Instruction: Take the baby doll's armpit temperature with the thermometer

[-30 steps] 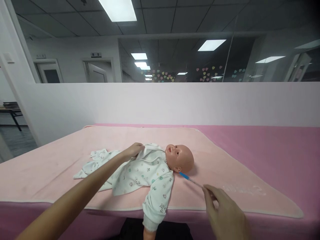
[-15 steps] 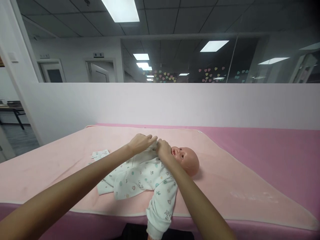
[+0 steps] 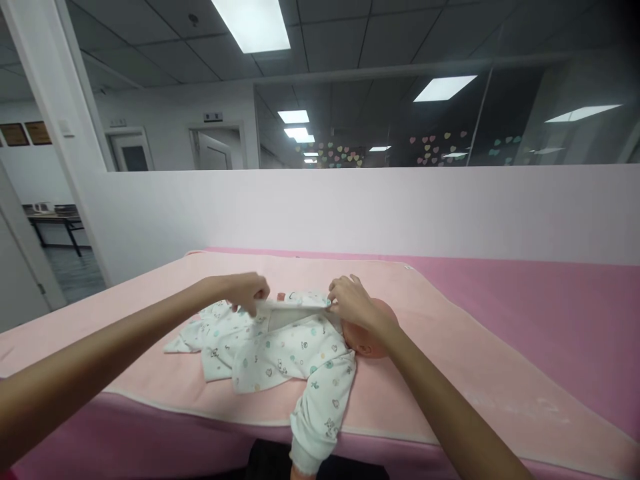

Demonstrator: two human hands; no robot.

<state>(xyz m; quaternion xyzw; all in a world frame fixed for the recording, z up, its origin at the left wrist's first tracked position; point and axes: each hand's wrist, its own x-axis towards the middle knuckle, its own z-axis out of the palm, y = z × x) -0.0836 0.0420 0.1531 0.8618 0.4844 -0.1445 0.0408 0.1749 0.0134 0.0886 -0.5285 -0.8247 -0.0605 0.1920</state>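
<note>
A baby doll (image 3: 385, 310) lies on its back with its head to the right, dressed in a white patterned baby top (image 3: 280, 347). My left hand (image 3: 246, 291) is closed on the top's front edge near the doll's belly. At the collar end, my right hand (image 3: 350, 300) pinches the same edge, so the cloth is stretched in a straight line between both hands. My right hand and wrist cover the doll's face. The near sleeve (image 3: 323, 407) hangs over the table's front edge, with the doll's hand just showing at the cuff.
Beneath the doll is a pale pink blanket (image 3: 450, 373) on a darker pink surface (image 3: 525, 300). A white low wall with glass above (image 3: 380, 207) stands behind. At the far left, a dark-legged table (image 3: 57, 219) is seen through an opening.
My hands, close together at the collar before, are now apart: the left moved left along the top's edge, the right slightly right. The cloth between them is pulled straight. The view shifted slightly.
</note>
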